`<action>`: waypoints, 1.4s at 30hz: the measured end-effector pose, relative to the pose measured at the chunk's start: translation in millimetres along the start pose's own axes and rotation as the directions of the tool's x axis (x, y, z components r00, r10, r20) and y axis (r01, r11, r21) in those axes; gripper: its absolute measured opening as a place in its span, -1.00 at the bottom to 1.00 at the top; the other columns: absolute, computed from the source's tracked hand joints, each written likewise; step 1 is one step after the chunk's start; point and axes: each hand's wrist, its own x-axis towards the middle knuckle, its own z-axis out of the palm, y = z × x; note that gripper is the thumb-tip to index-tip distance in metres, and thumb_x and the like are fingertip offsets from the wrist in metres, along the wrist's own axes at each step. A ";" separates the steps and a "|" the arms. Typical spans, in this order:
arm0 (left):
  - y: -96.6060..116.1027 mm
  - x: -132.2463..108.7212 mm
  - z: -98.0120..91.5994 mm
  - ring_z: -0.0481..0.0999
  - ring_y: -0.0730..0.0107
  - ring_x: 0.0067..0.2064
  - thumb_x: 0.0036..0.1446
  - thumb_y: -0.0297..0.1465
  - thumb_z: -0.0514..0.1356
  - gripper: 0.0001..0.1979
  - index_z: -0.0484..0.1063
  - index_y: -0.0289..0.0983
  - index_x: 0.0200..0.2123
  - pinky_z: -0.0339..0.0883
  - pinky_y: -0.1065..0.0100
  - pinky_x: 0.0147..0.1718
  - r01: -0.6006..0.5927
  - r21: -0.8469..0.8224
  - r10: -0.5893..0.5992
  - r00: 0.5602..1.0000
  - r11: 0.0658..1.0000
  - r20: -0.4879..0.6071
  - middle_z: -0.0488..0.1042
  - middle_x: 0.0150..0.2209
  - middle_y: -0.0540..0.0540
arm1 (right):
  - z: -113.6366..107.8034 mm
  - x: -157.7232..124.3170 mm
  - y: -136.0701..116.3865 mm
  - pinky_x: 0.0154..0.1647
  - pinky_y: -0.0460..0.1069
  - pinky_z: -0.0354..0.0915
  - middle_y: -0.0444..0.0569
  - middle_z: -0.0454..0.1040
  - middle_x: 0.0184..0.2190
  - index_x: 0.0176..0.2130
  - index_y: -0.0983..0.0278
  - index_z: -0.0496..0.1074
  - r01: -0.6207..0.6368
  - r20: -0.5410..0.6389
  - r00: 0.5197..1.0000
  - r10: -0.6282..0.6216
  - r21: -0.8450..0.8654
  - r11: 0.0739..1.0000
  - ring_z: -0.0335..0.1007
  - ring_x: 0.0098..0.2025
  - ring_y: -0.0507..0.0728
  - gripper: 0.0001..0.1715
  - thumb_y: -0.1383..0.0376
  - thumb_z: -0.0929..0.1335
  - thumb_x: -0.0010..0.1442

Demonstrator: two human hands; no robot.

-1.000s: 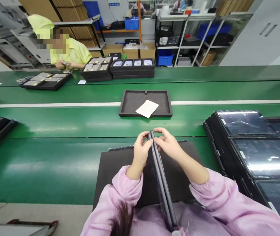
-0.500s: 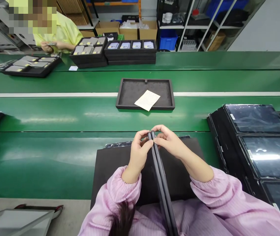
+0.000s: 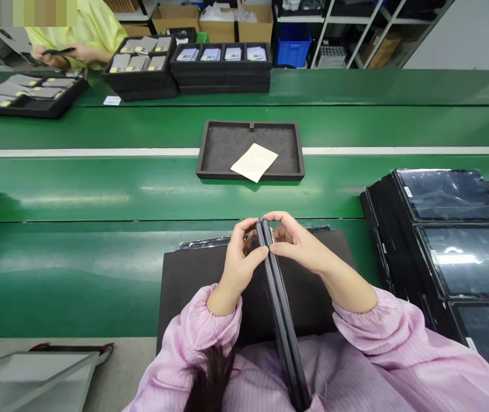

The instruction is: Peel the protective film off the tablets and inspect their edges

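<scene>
Your view has tipped lower but your hold barely changed: left hand (image 3: 239,260) and right hand (image 3: 302,245) keep their fingers pinched on the two slim dark panels (image 3: 277,312), on edge side by side above the black sheet (image 3: 313,297), so handling seemingly continues.

Beyond the green worktop (image 3: 377,91), a blue bin (image 3: 292,51) stands near cardboard boxes (image 3: 255,31).

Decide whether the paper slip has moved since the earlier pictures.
No: the paper slip lies at the same spot on the black tray, which straddles the white line as before.
</scene>
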 end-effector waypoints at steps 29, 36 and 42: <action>-14.4 -41.9 14.3 0.02 0.09 0.33 0.09 -0.11 0.15 -0.38 0.18 -0.17 0.20 -0.10 0.10 0.29 -0.120 0.181 0.128 0.991 0.976 -0.034 0.16 0.28 -0.17 | 23.3 -31.4 33.8 -0.06 0.11 0.29 0.09 0.19 0.18 0.12 0.17 0.17 0.383 -0.159 0.886 -0.435 -0.276 0.882 0.31 -0.03 0.19 -0.42 0.24 0.29 0.09; -80.1 -114.8 9.3 -0.11 0.11 0.37 0.24 -0.01 -0.11 -0.40 0.01 -0.02 0.30 -0.22 -0.01 0.31 -0.321 0.271 0.324 0.945 0.907 0.035 -0.05 0.37 -0.07 | 53.8 -69.8 103.9 0.22 0.28 0.09 0.11 0.21 0.21 0.21 0.20 0.16 0.546 -0.222 0.659 -0.719 -0.517 0.660 0.13 0.24 0.26 -0.42 0.06 0.02 0.33; -13.5 -87.4 33.5 -0.21 0.12 0.38 0.31 -0.18 -0.14 -0.49 0.02 -0.04 0.30 -0.30 0.00 0.32 -0.509 0.346 0.511 0.855 0.788 0.092 -0.12 0.39 -0.02 | 56.2 -67.7 52.9 0.32 0.24 -0.04 0.04 0.07 0.30 0.14 0.21 0.30 0.496 -0.364 0.673 -0.644 -0.424 0.758 -0.07 0.34 0.22 -0.44 0.04 0.06 0.34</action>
